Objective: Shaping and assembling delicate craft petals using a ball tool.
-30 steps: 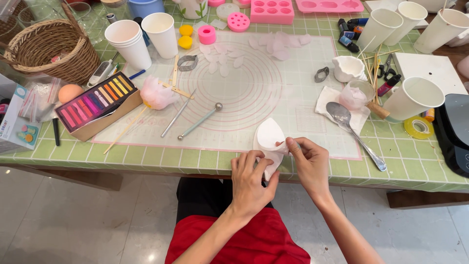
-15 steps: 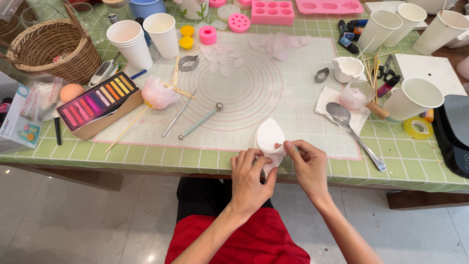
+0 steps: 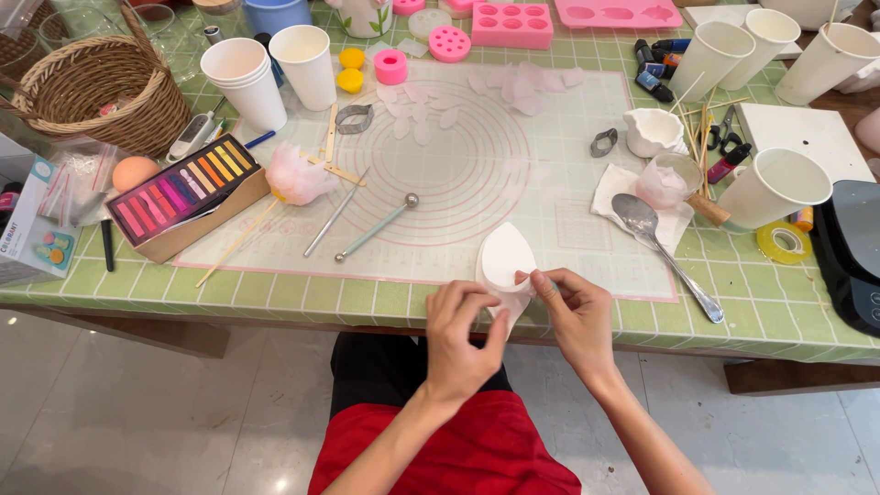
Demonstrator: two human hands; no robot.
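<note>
At the far left of your green tiled table sit a wicker basket and an open box of coloured chalk sticks, with a ball-tipped tool lying on the white mat further in. Your left hand pinches the lower edge of a white petal-shaped piece at the table's near edge, and your right hand grips its right side with the fingertips. To the right lie a metal spoon and a roll of yellow tape.
</note>
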